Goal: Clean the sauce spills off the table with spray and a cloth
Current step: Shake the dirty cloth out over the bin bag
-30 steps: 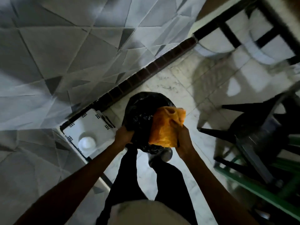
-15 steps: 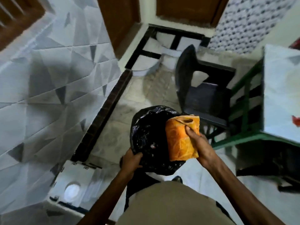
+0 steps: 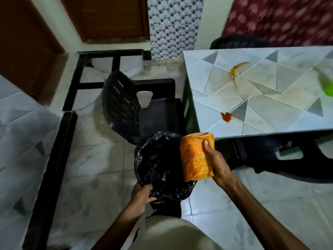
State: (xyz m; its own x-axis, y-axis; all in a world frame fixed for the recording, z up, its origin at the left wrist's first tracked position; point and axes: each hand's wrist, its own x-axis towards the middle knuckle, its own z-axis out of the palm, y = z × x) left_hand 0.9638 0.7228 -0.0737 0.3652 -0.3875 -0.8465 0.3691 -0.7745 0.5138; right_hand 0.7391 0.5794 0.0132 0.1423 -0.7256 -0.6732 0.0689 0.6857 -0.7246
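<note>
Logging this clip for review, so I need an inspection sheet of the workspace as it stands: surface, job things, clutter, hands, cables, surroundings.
Surface: tiled table carries a red sauce blot near its front edge and an orange-brown sauce streak further back; neither is wiped.
Job's things: folded orange cloth, held off the table; a blurred green object at the right edge, possibly the spray, cannot tell.
Clutter: black plastic bag, open, with pale scraps inside.
Hands: left hand grips the bag's rim; right hand grips the cloth.
Cables: nothing seen.
Surroundings: black plastic chair left of the table, another chair partly under its front edge, marble floor, wooden door.
</note>
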